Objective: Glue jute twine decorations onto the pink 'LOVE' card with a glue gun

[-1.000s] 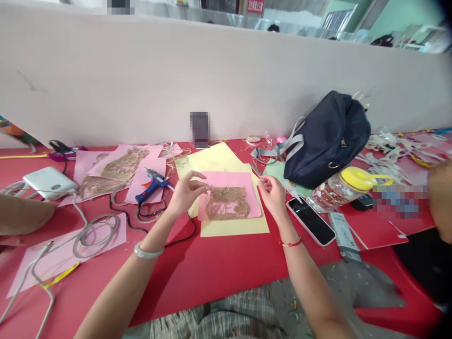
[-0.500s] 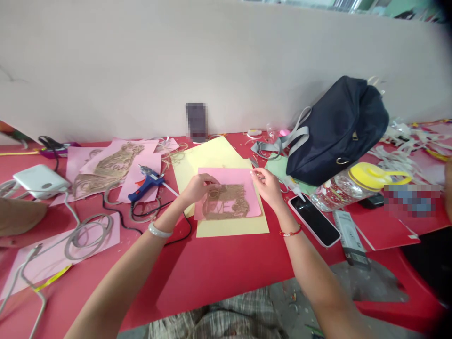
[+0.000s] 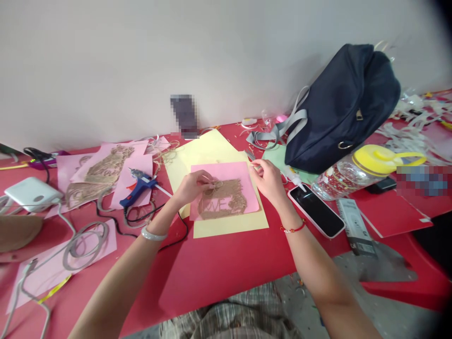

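A pink sheet [image 3: 252, 200] lies on yellow paper [image 3: 229, 228] in front of me, bearing a picture of brown twine [image 3: 231, 188] with letters in it. My left hand [image 3: 193, 189] is over the picture's upper left corner, thumb and fingers pinched at what looks like a thin loop of twine [image 3: 209, 192]. Beside the sheet's upper right edge is my right hand [image 3: 266, 178], its thumb and forefinger pressed together. Whatever lies between those fingertips is too small to make out. A blue glue gun [image 3: 139, 188] rests to the left of my left hand.
More twine pictures on pink sheets [image 3: 106, 165], a white box with cables [image 3: 33, 193] and coiled cord [image 3: 86, 242] lie left. To the right are a phone [image 3: 318, 212], a yellow-lidded bottle [image 3: 348, 174] and a dark bag [image 3: 339, 108]. Another person's arm [image 3: 19, 233] shows at far left.
The camera view has shifted slightly. Both hands keep about the same places over and beside the pink sheet, with fingers still pinched.
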### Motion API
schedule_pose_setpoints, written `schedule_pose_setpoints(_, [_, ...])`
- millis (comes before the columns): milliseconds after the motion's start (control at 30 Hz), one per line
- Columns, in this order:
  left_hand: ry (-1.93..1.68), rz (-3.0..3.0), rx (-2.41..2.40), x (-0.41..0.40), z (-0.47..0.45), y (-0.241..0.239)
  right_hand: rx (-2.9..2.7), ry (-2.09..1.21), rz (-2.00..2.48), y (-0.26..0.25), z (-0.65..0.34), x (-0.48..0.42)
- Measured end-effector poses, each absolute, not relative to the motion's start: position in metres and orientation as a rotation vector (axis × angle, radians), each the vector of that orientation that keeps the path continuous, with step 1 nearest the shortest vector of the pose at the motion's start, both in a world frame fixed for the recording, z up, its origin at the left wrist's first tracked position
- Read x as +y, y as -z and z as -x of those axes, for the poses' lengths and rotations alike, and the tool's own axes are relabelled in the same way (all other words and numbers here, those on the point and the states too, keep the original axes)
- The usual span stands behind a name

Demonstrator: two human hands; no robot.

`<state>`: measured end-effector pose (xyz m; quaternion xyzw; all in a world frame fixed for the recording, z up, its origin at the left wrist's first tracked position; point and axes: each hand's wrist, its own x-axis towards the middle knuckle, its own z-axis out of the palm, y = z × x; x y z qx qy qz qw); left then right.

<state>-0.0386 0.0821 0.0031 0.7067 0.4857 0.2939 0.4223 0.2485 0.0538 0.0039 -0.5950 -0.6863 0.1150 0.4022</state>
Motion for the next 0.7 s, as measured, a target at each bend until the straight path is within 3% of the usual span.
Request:
schedule_pose_setpoints(100, [-0.757,-1.759,1.232,0.081,0.038,-0.004,-1.77,-0.061,1.825,-0.004,-0.257,0.05])
schedule_pose_setpoints(233, [-0.777,-1.754,1.248,0.082,0.037,-0.006,-1.807,-0.029,2.096,-0.004,-0.261,0.046])
schedule_pose_setpoints(700, [-0.888,-1.696,1.232,0.081,0.044,-0.028,-1.854,-0.074,2.297,-0.012,-0.26,0.049])
